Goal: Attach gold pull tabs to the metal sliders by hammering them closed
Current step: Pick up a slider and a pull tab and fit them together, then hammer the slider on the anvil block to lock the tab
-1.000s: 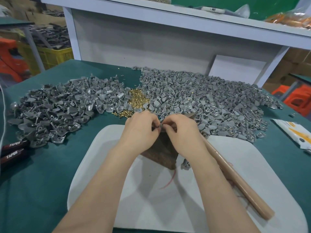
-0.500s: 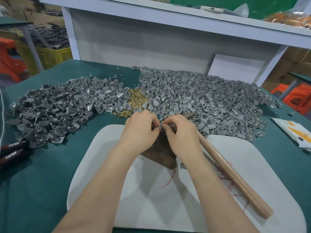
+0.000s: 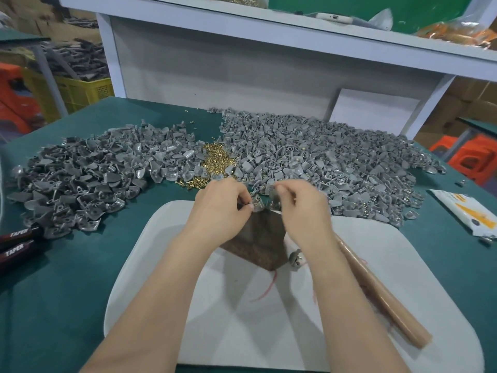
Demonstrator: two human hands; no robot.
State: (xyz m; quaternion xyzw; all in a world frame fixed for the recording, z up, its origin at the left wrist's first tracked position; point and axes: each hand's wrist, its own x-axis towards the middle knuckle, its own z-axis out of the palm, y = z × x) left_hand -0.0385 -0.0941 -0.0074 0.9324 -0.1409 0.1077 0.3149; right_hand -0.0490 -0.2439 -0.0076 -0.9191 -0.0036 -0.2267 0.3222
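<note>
**Above the dark block, both hands pinched small parts**

Over the far edge of the block [image 3: 258,238], the left hand [image 3: 220,205] was curled, its thumb and fingertips pinching a grey slider [image 3: 255,204]. Just beside it, the right hand [image 3: 304,208] pinched another small grey piece [image 3: 274,193] between thumb and forefinger, with its other fingers loosely bent. Whether that piece carried a tab could not be told. The two sets of fingertips were close but not touching.

The block lay on a white mat [image 3: 376,265] on the green table [image 3: 53,292]. A hammer handle [image 3: 382,294] lay on the mat beside the right forearm, its head hidden behind the hand. One loose slider [image 3: 295,257] sat on the mat just beside the block's right corner.

Gold tabs [image 3: 215,160] lay in a small heap just beyond the left hand, between a left pile [image 3: 80,179] and a right pile [image 3: 322,157] of grey sliders. Dark tool handles [image 3: 16,240] lay at the table's left edge, and a packet [image 3: 468,211] at its right.
</note>
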